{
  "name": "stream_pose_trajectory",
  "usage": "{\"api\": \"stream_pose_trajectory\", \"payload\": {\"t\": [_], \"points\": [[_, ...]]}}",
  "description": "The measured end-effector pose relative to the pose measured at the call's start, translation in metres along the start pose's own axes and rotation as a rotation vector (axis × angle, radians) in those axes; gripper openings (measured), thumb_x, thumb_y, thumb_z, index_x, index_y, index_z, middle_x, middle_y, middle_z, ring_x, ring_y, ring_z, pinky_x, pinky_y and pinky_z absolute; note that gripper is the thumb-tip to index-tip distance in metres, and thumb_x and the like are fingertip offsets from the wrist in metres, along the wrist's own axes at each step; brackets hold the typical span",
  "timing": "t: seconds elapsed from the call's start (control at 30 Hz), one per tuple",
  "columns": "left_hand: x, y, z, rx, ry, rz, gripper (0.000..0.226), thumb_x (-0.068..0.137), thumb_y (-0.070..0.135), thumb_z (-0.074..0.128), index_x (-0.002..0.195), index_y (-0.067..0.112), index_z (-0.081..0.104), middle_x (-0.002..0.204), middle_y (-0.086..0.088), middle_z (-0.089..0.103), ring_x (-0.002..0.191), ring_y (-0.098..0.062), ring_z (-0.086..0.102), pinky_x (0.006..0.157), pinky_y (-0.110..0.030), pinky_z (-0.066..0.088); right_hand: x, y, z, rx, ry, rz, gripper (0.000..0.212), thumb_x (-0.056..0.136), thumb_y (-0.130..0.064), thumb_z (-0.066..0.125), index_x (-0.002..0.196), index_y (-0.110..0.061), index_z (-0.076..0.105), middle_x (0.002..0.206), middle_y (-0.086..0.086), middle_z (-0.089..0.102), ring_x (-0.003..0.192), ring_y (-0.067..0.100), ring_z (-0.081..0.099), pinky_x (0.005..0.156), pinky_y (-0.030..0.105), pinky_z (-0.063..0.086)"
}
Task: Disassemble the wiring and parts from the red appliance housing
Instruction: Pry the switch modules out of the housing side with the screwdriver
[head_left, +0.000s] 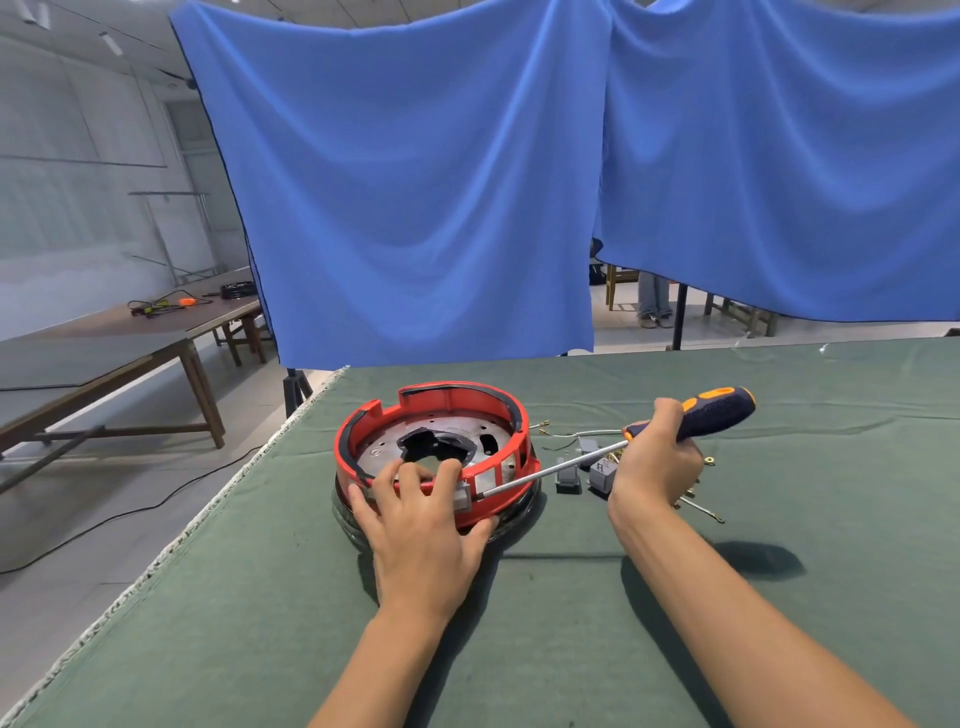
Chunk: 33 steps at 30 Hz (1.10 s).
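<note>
The round red appliance housing (441, 410) lies on the green table cover, open side up, with a metal plate and a dark central hole inside. My left hand (423, 530) grips its near rim, fingers curled over the edge. My right hand (657, 462) holds a screwdriver (711, 410) by its orange and dark blue handle. The metal shaft slants down to the left, and its tip touches a grey part on the housing's near right wall.
Loose wires with brass terminals (558, 434) and small grey parts (602, 470) lie right of the housing, partly behind my right hand. The table's left edge (218, 499) runs close by. A blue curtain (467, 182) hangs behind. Wooden tables (156, 332) stand at left.
</note>
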<state>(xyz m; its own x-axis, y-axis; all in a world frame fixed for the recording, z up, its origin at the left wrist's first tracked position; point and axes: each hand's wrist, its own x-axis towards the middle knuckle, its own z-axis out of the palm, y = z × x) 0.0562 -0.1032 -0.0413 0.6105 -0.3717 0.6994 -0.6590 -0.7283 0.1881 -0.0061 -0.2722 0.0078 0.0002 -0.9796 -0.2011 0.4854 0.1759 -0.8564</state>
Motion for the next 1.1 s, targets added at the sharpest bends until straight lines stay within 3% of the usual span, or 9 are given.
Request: {"api": "stream_pose_trajectory", "payload": {"t": [0.07, 0.23, 0.37, 0.53, 0.97, 1.1], "points": [[0.0, -0.001, 0.0, 0.006, -0.027, -0.027, 0.064, 0.047, 0.043, 0.089, 0.102, 0.019, 0.066, 0.094, -0.01, 0.057, 0.096, -0.038, 0.053, 0.097, -0.07, 0.031, -0.001, 0.002, -0.001, -0.003, 0.013, 0.009, 0.036, 0.082, -0.034, 0.055, 0.054, -0.012, 0.052, 0.045, -0.005, 0.052, 0.028, 0.003, 0.039, 0.032, 0.016, 0.03], [0.002, -0.004, 0.002, -0.014, -0.07, -0.031, 0.061, 0.053, 0.048, 0.084, 0.105, 0.023, 0.064, 0.095, -0.004, 0.054, 0.097, -0.033, 0.049, 0.099, -0.069, 0.026, 0.001, 0.006, 0.004, -0.014, 0.027, 0.018, 0.036, 0.083, -0.033, 0.054, 0.054, -0.013, 0.051, 0.046, -0.005, 0.051, 0.027, 0.003, 0.039, 0.029, 0.015, 0.026], [0.003, -0.004, 0.001, -0.022, -0.051, -0.029, 0.061, 0.051, 0.051, 0.085, 0.102, 0.024, 0.065, 0.092, -0.004, 0.055, 0.094, -0.033, 0.052, 0.096, -0.068, 0.029, 0.006, 0.009, 0.012, -0.04, 0.004, 0.035, 0.034, 0.08, -0.038, 0.055, 0.055, -0.014, 0.052, 0.037, -0.009, 0.049, 0.028, 0.004, 0.04, 0.033, 0.019, 0.031], [0.004, -0.001, -0.001, -0.042, -0.026, -0.022, 0.058, 0.047, 0.048, 0.087, 0.097, 0.025, 0.067, 0.088, -0.004, 0.055, 0.089, -0.034, 0.054, 0.093, -0.069, 0.031, 0.012, 0.011, 0.031, -0.097, -0.039, 0.03, 0.034, 0.078, -0.038, 0.058, 0.055, -0.014, 0.053, 0.041, -0.008, 0.05, 0.04, 0.013, 0.044, 0.044, 0.029, 0.031], [0.002, -0.003, -0.001, -0.063, 0.001, -0.006, 0.059, 0.043, 0.049, 0.089, 0.093, 0.027, 0.069, 0.085, -0.001, 0.057, 0.085, -0.033, 0.056, 0.09, -0.069, 0.035, 0.014, 0.02, 0.061, -0.304, -0.233, 0.019, 0.032, 0.075, -0.042, 0.059, 0.059, -0.014, 0.056, 0.049, -0.006, 0.055, 0.049, 0.016, 0.047, 0.05, 0.03, 0.032], [0.003, -0.002, -0.002, -0.064, -0.008, -0.016, 0.06, 0.042, 0.049, 0.088, 0.095, 0.027, 0.069, 0.086, -0.001, 0.058, 0.086, -0.032, 0.057, 0.09, -0.066, 0.037, 0.001, 0.019, 0.055, -0.284, -0.271, -0.024, 0.034, 0.076, -0.04, 0.058, 0.054, -0.014, 0.057, 0.039, -0.01, 0.052, 0.048, 0.014, 0.047, 0.05, 0.03, 0.032]]}}
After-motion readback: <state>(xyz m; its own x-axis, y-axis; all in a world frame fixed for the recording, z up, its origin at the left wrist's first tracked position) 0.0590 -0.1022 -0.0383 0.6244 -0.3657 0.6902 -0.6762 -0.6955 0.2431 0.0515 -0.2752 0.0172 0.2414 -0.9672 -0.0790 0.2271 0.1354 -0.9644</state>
